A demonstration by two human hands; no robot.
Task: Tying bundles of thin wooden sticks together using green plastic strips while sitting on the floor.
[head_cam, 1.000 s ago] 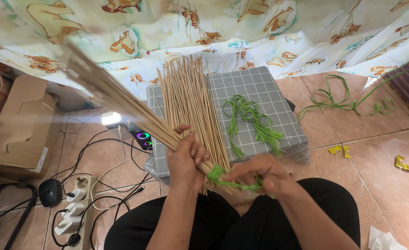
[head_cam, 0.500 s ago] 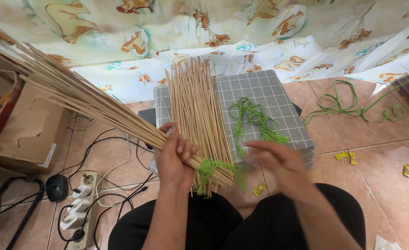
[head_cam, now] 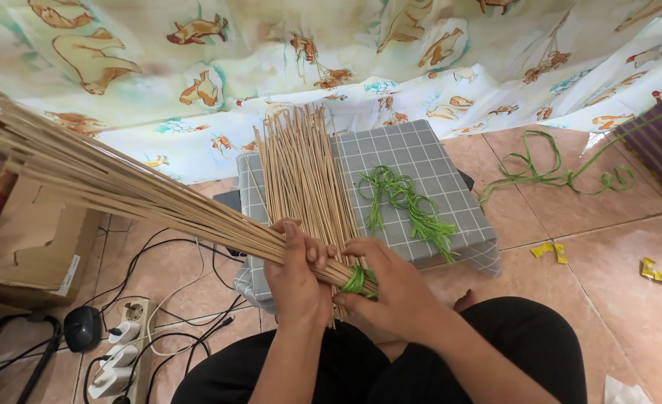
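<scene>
left hand (head_cam: 295, 278) lower centre of frame, fingers curled tight around a bundle of thin sticks (head_cam: 114, 187) that fans out toward the upper left. right hand (head_cam: 391, 288) just beside it, fingers narrow, pinching the green tie (head_cam: 356, 281) wrapped round the bundle's end. second loose pile of sticks (head_cam: 301, 168) lies on the grey checked cushion (head_cam: 413, 161), centre frame, with green strips (head_cam: 402, 202) beside it. more green strip (head_cam: 555, 176) on the tiled floor (head_cam: 608, 247), right. power strip (head_cam: 117, 352) lower left
</scene>
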